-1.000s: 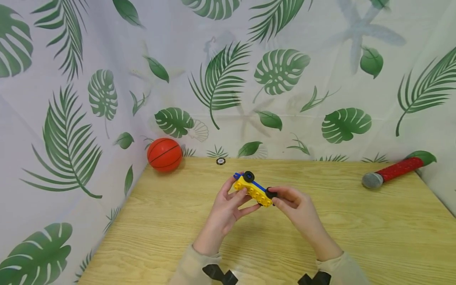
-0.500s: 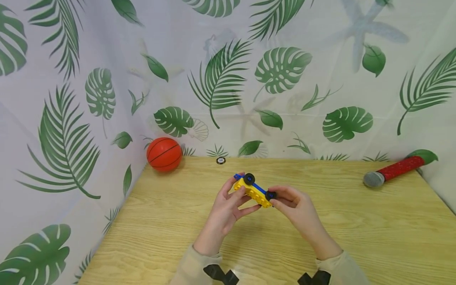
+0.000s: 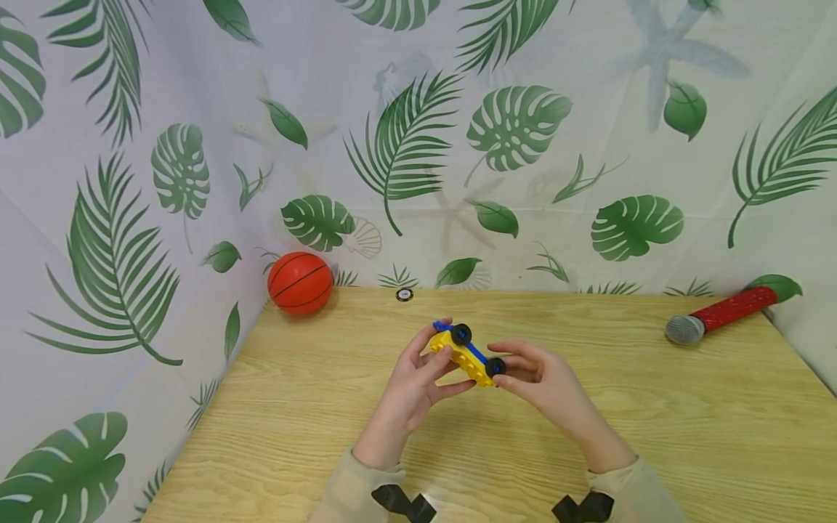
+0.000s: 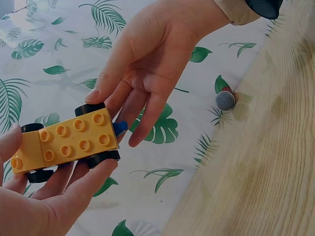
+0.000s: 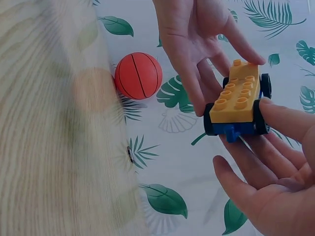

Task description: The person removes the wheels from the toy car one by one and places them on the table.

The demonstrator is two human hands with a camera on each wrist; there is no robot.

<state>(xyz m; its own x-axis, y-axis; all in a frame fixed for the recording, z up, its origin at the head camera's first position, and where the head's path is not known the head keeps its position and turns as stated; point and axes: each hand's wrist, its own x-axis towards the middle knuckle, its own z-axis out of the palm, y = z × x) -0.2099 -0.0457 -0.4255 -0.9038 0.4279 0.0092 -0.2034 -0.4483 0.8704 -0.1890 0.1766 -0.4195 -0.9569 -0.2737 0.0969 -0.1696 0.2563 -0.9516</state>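
A toy car [image 3: 472, 356] with a yellow studded block body, a blue base and black wheels is held tilted above the table. My left hand [image 3: 413, 378] grips it, thumb on the studded side and fingers behind and under it. The right hand [image 3: 552, 378] is at the lower end, its thumb touching a black wheel [image 4: 89, 109] and its other fingers loosely extended, apart from the wheel. In the right wrist view, a blue hitch [image 5: 231, 132] sticks out of the car's near end.
On the wooden table [image 3: 294, 421], an orange-red toy basketball [image 3: 301, 283] sits at the back left. A small black-and-white disc [image 3: 405, 295] lies by the back edge. To the right is a red microphone [image 3: 726, 311]. Leaf-printed cloth walls [image 3: 418, 276] stand behind and left.
The car has turned in the left hand, its wheeled side now facing up more. My right index finger has come off the wheel, leaving the thumb at it.
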